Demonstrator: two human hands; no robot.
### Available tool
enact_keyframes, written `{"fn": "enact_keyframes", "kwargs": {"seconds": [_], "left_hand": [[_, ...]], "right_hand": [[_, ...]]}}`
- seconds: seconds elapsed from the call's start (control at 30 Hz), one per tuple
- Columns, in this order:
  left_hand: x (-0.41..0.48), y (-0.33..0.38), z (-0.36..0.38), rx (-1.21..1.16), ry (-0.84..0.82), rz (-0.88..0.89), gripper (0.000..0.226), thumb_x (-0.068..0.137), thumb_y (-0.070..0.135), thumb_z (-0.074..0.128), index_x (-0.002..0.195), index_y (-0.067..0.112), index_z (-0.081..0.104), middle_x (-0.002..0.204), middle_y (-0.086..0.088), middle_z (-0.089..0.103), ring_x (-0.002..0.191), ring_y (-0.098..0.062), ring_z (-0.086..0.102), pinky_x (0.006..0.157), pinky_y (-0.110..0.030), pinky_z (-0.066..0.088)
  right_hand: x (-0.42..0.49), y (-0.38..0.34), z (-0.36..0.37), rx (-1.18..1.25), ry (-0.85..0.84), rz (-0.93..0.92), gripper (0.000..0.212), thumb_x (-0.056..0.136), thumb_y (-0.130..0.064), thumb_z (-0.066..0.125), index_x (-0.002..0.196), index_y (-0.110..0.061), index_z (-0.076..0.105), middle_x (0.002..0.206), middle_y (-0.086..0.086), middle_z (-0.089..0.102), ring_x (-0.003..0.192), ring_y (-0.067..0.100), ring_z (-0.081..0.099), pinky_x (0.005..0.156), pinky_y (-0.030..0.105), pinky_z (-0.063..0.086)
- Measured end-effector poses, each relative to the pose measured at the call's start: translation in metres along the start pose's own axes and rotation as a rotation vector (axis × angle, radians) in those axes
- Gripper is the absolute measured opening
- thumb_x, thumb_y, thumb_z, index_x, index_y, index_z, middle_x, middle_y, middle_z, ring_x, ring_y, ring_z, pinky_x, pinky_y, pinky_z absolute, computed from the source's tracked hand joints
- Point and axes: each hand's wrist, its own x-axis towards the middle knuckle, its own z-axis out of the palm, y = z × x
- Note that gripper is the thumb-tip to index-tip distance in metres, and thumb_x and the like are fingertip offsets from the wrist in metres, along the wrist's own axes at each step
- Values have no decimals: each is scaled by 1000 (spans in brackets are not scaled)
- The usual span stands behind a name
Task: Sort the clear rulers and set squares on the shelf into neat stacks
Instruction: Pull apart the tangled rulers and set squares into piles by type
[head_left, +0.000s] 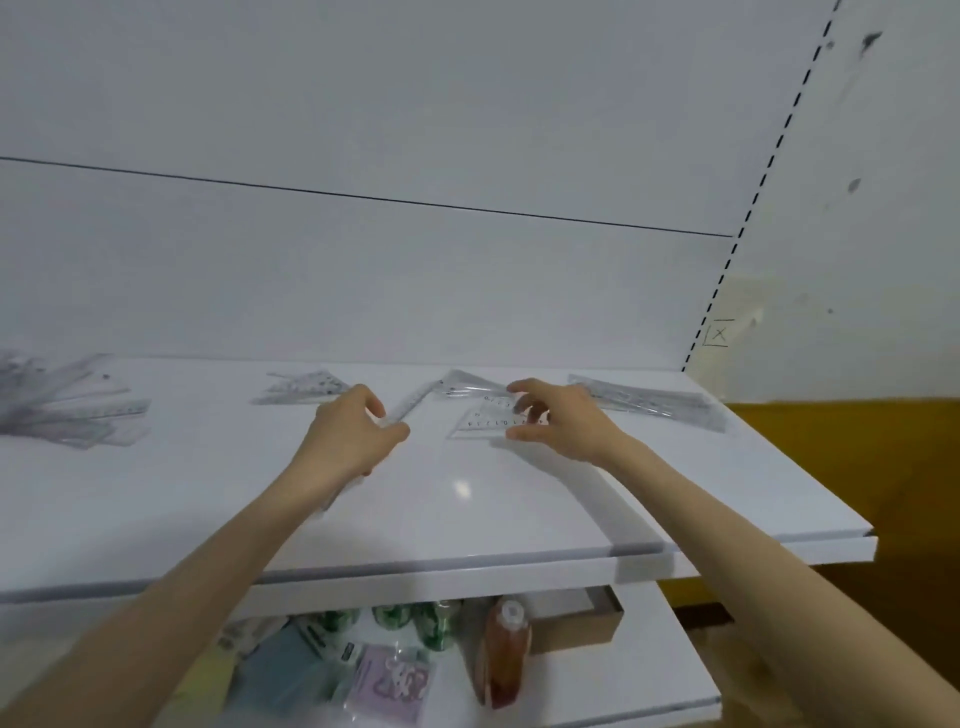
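Left hand (358, 434) is pinching a long clear plastic ruler (415, 402) between thumb and curled fingers, holding it slanted just over the white shelf (467, 519). Right hand (561, 421) is reaching with fingers spread and bent over a clear triangular set square (488, 418) lying mid-shelf; whether it is gripping or only touching, cannot tell.

Sorting is looking partly done:
- 1 fanned heap of clear rulers (72, 410) is lying far left.
- 1 small pile of set squares (306, 387) is sitting behind the left hand.
- 1 loose bundle of rulers (649, 402) is lying at right.

None is squared up yet, and the middle pieces are waiting for a stack.
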Motion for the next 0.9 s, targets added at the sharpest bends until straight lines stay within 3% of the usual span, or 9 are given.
{"fn": "enact_keyframes", "kwargs": {"seconds": [0.07, 0.13, 0.2, 0.37, 0.57, 0.7, 0.8, 0.9], "left_hand": [[5, -2, 1, 31, 11, 1, 29, 78, 31, 67, 101, 17, 55, 87, -4, 66, 65, -18, 61, 57, -28, 42], [10, -3, 1, 48, 29, 7, 31, 75, 30, 69, 100, 18, 55, 86, -3, 65, 72, -19, 62, 62, -30, 43], [16, -2, 0, 51, 66, 3, 30, 74, 27, 70, 98, 19, 55, 82, 1, 63, 78, -19, 61, 69, -32, 47], [30, 3, -2, 74, 131, 8, 28, 73, 24, 71, 96, 17, 56, 76, 4, 60, 81, -20, 60, 77, -38, 51], [43, 3, -6, 82, 142, 10, 25, 76, 22, 68, 97, 16, 55, 74, 5, 62, 82, -19, 59, 76, -38, 51], [48, 5, -3, 98, 105, 21, 26, 75, 22, 69, 97, 17, 55, 77, 4, 63, 83, -18, 58, 75, -37, 50], [49, 10, 1, 108, 58, 55, 26, 76, 23, 69, 97, 19, 55, 78, 6, 63, 77, -12, 57, 71, -34, 49], [49, 17, 6, 143, -12, 115, 26, 76, 22, 71, 98, 20, 56, 80, 9, 63, 73, -6, 57, 63, -27, 45]], "right_hand": [[24, 8, 5, 7, -1, -10, 46, 81, -24, 77, 122, -16, 59, 111, 3, 67, 86, 11, 59, 74, 5, 41], [48, 13, 10, 2, 3, -10, 40, 81, -22, 76, 118, -16, 62, 112, 5, 67, 94, 16, 59, 87, 26, 48], [70, 16, 17, 0, 13, -14, 38, 81, -21, 75, 117, -17, 63, 112, 4, 67, 102, 20, 60, 90, 34, 47], [111, 29, 34, -61, -36, 37, 39, 85, -25, 66, 123, -19, 58, 119, 2, 64, 111, 23, 55, 86, 31, 43], [119, 41, 41, 44, -73, 38, 34, 89, -27, 64, 121, -18, 58, 120, -1, 64, 112, 19, 55, 89, 26, 39], [113, 40, 45, 22, -99, 35, 38, 90, -35, 61, 123, -17, 58, 122, 4, 62, 117, 22, 54, 94, 30, 41], [103, 27, 39, 72, 73, -43, 51, 90, -37, 58, 135, -15, 49, 139, 1, 51, 132, 18, 40, 101, 23, 28], [90, 4, 27, 93, 235, -291, 62, 79, -26, 61, 138, -14, 45, 144, 2, 45, 135, 17, 35, 110, 31, 26]]}}
